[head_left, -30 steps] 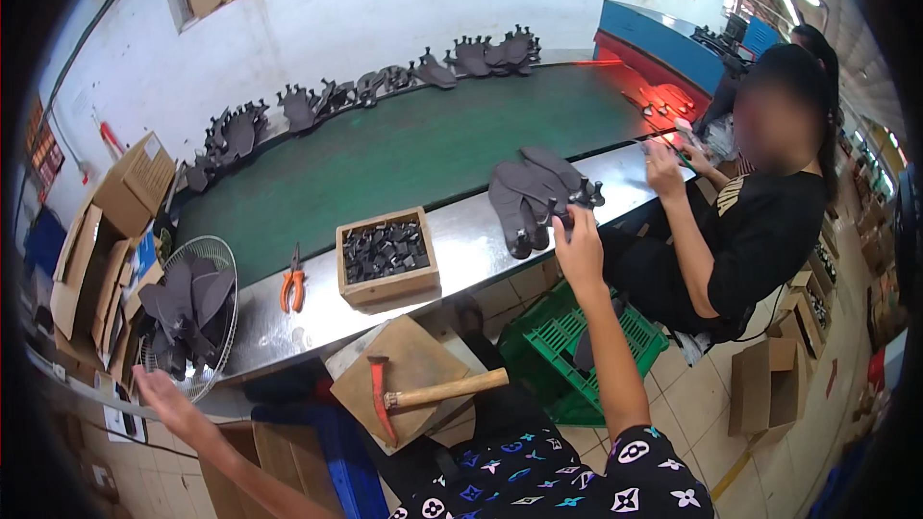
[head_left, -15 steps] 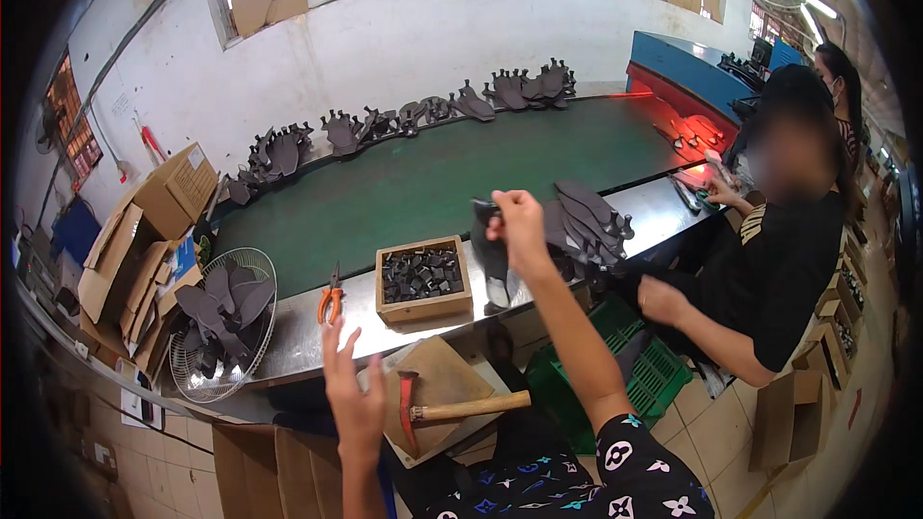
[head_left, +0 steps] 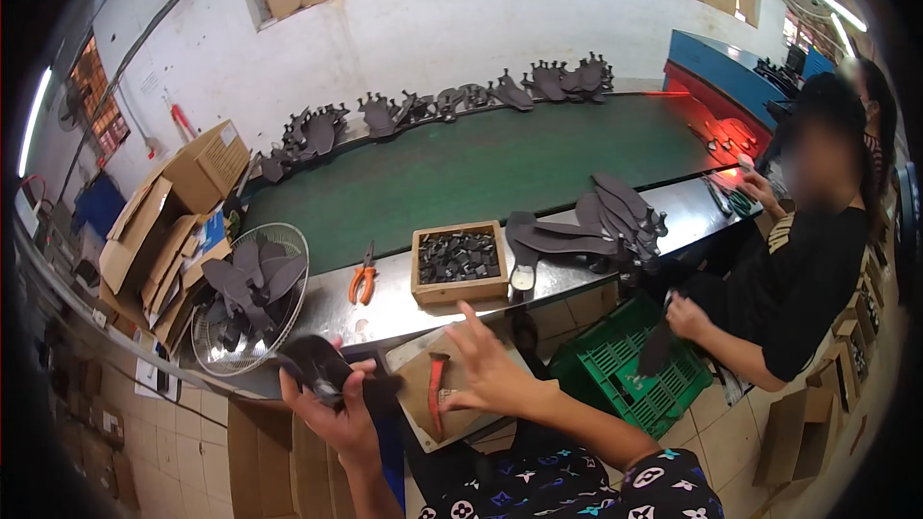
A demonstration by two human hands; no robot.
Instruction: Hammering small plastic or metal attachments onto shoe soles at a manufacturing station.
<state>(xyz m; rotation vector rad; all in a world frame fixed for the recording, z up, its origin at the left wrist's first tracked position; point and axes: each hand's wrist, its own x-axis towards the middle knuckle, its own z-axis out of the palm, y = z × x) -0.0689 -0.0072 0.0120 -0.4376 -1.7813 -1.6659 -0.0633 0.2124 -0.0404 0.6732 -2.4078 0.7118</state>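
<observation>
My left hand (head_left: 336,413) grips a dark shoe sole (head_left: 322,365), bent upward, above the bench's front edge. My right hand (head_left: 495,370) is empty, fingers spread, over a hammer with a red head (head_left: 437,396); its handle is hidden behind the hand and forearm. The hammer lies on a worn board (head_left: 415,386) in front of me. Just beyond stands a wooden box (head_left: 460,295) with many small black pieces (head_left: 460,257) in it. Orange-handled pliers (head_left: 362,281) lie to its left. On its right, a pile of dark soles (head_left: 615,216) rests on the metal edge.
A wire basket (head_left: 300,322) of dark soles stands at the left beside cardboard boxes (head_left: 207,168). Behind runs a green conveyor belt (head_left: 461,159) with soles along its far side. A green crate (head_left: 663,413) sits low at the right, by a co-worker (head_left: 779,279) holding a dark sole.
A dark sole has gone from my right hand into my left. The right hand has come down over the hammer and opened. The view has shifted slightly.
</observation>
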